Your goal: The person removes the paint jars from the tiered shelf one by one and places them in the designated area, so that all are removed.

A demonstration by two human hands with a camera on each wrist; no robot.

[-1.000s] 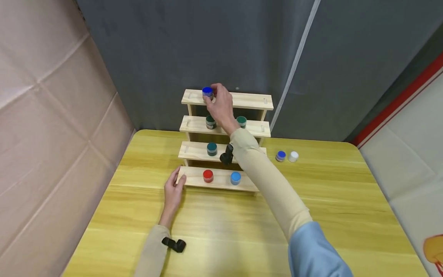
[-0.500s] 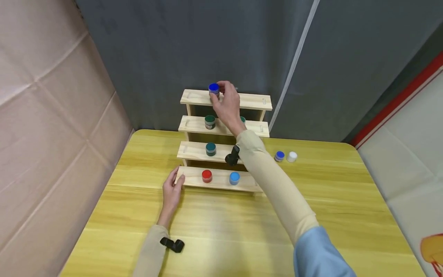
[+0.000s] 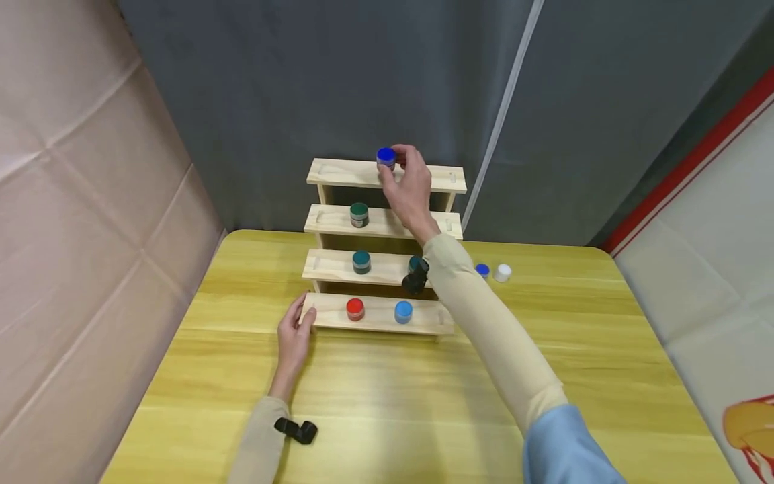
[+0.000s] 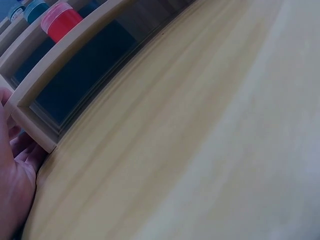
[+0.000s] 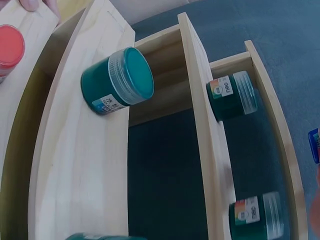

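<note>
My right hand (image 3: 411, 188) pinches a paint jar with a dark blue lid (image 3: 385, 157) at the top tier of a wooden stepped shelf (image 3: 338, 173). Whether the jar touches the board, I cannot tell. In the right wrist view, only slivers of this jar (image 5: 315, 145) and my fingertips (image 5: 315, 210) show. My left hand (image 3: 293, 339) grips the left end of the lowest tier, thumb on the front side. A red jar (image 3: 355, 309) and a light blue jar (image 3: 403, 312) stand on that tier. Green jars (image 3: 359, 214) and teal jars (image 3: 361, 261) occupy the middle tiers.
Right of the shelf, a blue-lidded jar (image 3: 482, 270), partly behind my sleeve, and a white-lidded jar (image 3: 502, 272) stand on the yellow wood-grain table (image 3: 375, 396). A dark grey curtain (image 3: 272, 101) hangs close behind the shelf. My right forearm hides part of the tiers.
My right hand has carried the blue-lidded jar rightward along the top tier, from near its left end to about the middle. My left hand keeps its grip on the shelf.
</note>
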